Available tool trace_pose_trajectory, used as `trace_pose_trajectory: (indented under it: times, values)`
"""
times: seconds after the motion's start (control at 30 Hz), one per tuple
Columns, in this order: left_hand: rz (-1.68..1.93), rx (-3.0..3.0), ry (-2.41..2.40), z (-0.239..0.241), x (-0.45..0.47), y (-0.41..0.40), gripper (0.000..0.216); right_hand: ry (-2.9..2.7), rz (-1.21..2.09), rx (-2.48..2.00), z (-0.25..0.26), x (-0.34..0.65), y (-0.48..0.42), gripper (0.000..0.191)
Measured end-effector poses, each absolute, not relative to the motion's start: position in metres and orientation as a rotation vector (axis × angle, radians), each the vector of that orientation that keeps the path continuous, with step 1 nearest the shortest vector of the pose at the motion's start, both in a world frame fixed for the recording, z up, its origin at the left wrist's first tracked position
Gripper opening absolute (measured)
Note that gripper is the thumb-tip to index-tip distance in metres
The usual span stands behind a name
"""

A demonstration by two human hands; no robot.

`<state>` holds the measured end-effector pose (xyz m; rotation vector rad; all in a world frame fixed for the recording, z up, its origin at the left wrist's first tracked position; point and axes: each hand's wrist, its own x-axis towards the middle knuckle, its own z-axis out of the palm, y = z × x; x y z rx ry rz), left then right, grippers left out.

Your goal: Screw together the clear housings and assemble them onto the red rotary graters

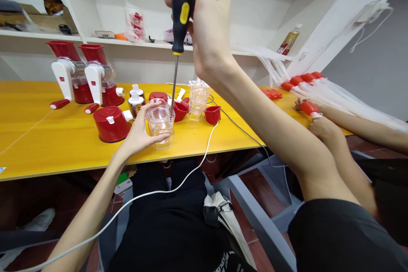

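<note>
My right hand (210, 17) is raised high and grips a black and yellow screwdriver (181, 15). The screwdriver stands nearly upright, its shaft pointing down to the right side of a clear plastic housing (159, 124). Whether the tip meets a screw there is too small to make out. Around the left side of that housing, my left hand (143, 129) is closed, thumb in front and fingers behind, near the table's front edge. Just left of this hand sits a red base (111, 123) with a white spout. Behind it stand metal grater drums (136, 103) with white tops.
Two assembled red and white rotary graters (95, 78) stand at the back left. Another clear housing (197, 101) and a red hopper (213, 114) are right of my work. A white cable (178, 187) crosses my lap. At right, a co-worker's hands (321, 127) hold a red-capped piece.
</note>
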<state>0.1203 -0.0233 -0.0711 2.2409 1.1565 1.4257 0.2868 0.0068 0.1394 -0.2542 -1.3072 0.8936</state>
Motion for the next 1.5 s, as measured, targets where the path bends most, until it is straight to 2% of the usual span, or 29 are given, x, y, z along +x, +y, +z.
trace_pose_trajectory:
  times: [0.27,0.53,0.77,0.97,1.2,1.3,1.5]
  values:
    - [1.437,2.233,1.157,-0.071,0.121,-0.023,0.088,-1.406,0.798,-0.255,0.136,0.287,0.01,0.004]
    - [1.445,2.228,1.141,-0.072,0.12,-0.022,0.09,-1.484,0.863,-0.277,0.135,0.293,0.015,0.014]
    - [1.448,2.225,1.142,-0.072,0.121,-0.022,0.09,-1.474,0.768,-0.251,0.133,0.288,0.007,0.005]
    - [1.44,2.232,1.143,-0.072,0.121,-0.023,0.089,-1.453,0.899,-0.141,0.129,0.286,0.023,0.016]
    - [1.438,2.242,1.164,-0.07,0.121,-0.024,0.09,-1.404,0.766,-0.116,0.13,0.283,0.016,0.011]
    - [1.433,2.232,1.162,-0.07,0.121,-0.024,0.09,-1.387,0.8,-0.175,0.132,0.283,0.019,0.005]
    - [1.445,2.229,1.14,-0.071,0.121,-0.023,0.09,-1.418,0.837,-0.179,0.133,0.286,0.03,0.004]
